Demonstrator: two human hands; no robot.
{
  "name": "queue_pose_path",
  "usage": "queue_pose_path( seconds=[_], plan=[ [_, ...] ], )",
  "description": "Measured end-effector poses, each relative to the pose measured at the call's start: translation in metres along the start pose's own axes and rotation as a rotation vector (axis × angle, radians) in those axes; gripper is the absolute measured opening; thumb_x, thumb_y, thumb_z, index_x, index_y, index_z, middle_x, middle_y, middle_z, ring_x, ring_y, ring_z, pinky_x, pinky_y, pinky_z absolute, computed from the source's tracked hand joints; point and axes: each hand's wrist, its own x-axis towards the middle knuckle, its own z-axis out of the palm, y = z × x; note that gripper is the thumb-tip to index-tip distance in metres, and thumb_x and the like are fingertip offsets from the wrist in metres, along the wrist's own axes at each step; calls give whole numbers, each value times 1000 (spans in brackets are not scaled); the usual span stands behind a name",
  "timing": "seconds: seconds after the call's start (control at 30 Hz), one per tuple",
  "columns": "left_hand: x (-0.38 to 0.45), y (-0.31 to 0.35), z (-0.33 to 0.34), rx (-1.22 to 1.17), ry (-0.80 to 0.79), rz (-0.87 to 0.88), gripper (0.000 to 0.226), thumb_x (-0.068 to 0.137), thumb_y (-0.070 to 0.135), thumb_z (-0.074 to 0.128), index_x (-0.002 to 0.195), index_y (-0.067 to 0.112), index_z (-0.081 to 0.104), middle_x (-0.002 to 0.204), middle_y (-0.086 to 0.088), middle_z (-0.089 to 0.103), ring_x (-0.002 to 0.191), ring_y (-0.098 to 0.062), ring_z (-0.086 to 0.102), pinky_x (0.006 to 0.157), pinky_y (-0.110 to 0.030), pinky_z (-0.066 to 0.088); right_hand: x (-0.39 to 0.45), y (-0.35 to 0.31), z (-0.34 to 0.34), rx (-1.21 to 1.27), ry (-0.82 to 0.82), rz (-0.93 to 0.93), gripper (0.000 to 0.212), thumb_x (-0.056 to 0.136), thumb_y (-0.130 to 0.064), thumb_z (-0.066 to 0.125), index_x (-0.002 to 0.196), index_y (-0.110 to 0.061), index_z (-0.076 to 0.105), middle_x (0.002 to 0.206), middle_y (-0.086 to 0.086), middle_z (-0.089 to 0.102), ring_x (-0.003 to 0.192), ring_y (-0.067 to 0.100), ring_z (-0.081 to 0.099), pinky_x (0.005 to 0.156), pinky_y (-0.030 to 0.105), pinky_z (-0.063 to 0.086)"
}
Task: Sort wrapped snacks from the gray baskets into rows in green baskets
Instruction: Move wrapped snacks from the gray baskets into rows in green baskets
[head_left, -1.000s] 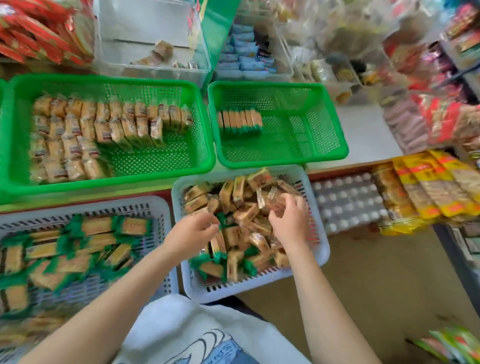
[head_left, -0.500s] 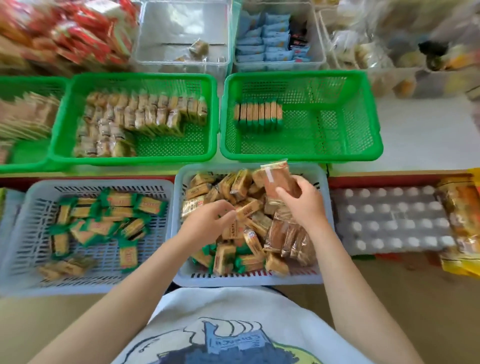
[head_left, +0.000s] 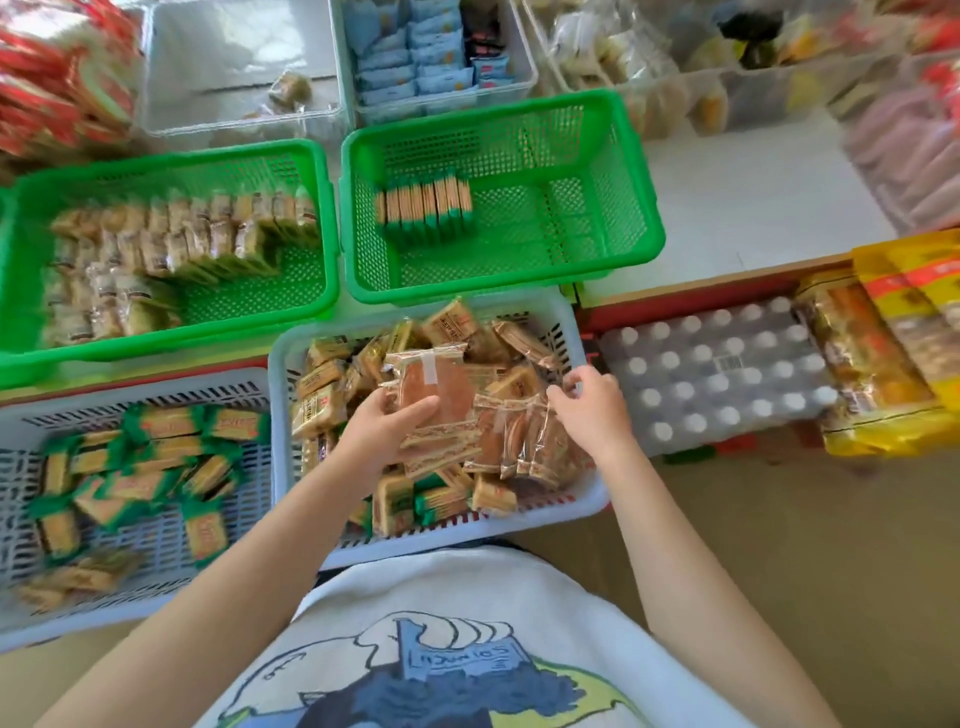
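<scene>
The middle gray basket (head_left: 284, 415) holds a loose heap of gold-wrapped snacks (head_left: 322, 379) and several clear-wrapped brown cakes (head_left: 524, 447) standing on edge at its right. My left hand (head_left: 382, 431) grips one clear-wrapped brown cake (head_left: 436, 387) from below, lifted over the heap. My right hand (head_left: 589, 408) rests on the standing cakes, its fingertips pinching a wrapper's top edge. The right green basket (head_left: 641, 208) holds one short row of green-edged snacks (head_left: 423, 208). The left green basket (head_left: 156, 161) holds rows of snacks (head_left: 182, 244).
A second gray basket (head_left: 130, 383) at the left holds green-and-gold packets (head_left: 145, 467). A shrink-wrapped pack of bottles (head_left: 717, 374) and yellow bags (head_left: 909, 322) lie to the right. Clear bins (head_left: 239, 67) with blue packets (head_left: 415, 57) stand behind the green baskets.
The clear-wrapped cake passed from my right hand to my left hand. My right hand dropped onto the standing cakes in the gray basket. The view tilted nearer to the baskets.
</scene>
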Motion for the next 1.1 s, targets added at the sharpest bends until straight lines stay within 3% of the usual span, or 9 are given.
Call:
queue_pose_path(
  seconds=[0.13,0.27,0.43,0.57,0.67,0.8,0.93,1.03,1.1],
  plan=[
    [-1,-9,4,49,14,-9,52,84,28,79,128,15,55,117,-6,70,99,-22,73,74,-37,62,-3,24,36,-101,-266,161,100,85,-69,61,159,-23,10,158,18,23,134,39,44,95,48,52],
    [-5,-12,6,96,-16,-31,37,87,24,76,119,14,59,112,-7,72,94,-21,75,69,-34,62,-6,29,67,-88,-169,217,116,79,-73,64,158,-24,-4,158,25,18,135,43,43,102,54,47],
    [-4,-17,0,147,-34,-26,37,86,25,77,118,15,60,111,-6,73,94,-21,75,71,-36,62,-7,37,59,131,-81,149,91,82,-52,75,151,-23,24,154,10,36,136,32,43,105,49,44],
    [2,-20,3,227,-37,-12,43,82,31,80,119,17,62,110,-5,74,93,-21,75,80,-44,62,-18,37,45,305,-79,130,73,88,-32,74,147,-26,31,145,3,45,123,26,52,91,38,49],
    [4,-18,7,241,-47,-7,46,81,30,82,119,17,60,110,-6,73,93,-21,75,82,-46,62,-27,40,34,414,-45,142,65,91,-20,68,145,-27,33,119,-5,52,99,17,52,74,29,43],
    [4,-11,5,207,-54,3,43,83,26,81,117,16,58,113,-8,71,97,-23,74,84,-49,61,-40,36,15,588,55,167,62,75,-27,74,127,-29,40,105,-6,63,98,18,65,85,40,55],
    [-3,5,-8,111,-96,28,46,81,22,81,117,12,55,117,-12,69,99,-27,73,85,-53,59,-46,5,1,885,-106,13,60,64,-30,80,120,-25,57,122,5,67,110,23,66,101,47,50],
    [-13,20,-21,-5,-215,39,56,75,12,79,123,8,50,122,-17,67,105,-31,71,91,-57,56,-50,-24,5,1011,-292,-77,46,81,-16,75,125,-15,61,119,12,71,108,30,68,96,45,53],
    [-20,30,-36,-46,-323,39,47,81,5,71,122,8,49,116,-18,67,101,-31,71,91,-55,56,-53,-46,14,990,-328,-109,31,90,-12,69,121,-16,62,112,9,72,101,24,69,87,37,55]
  ],
)
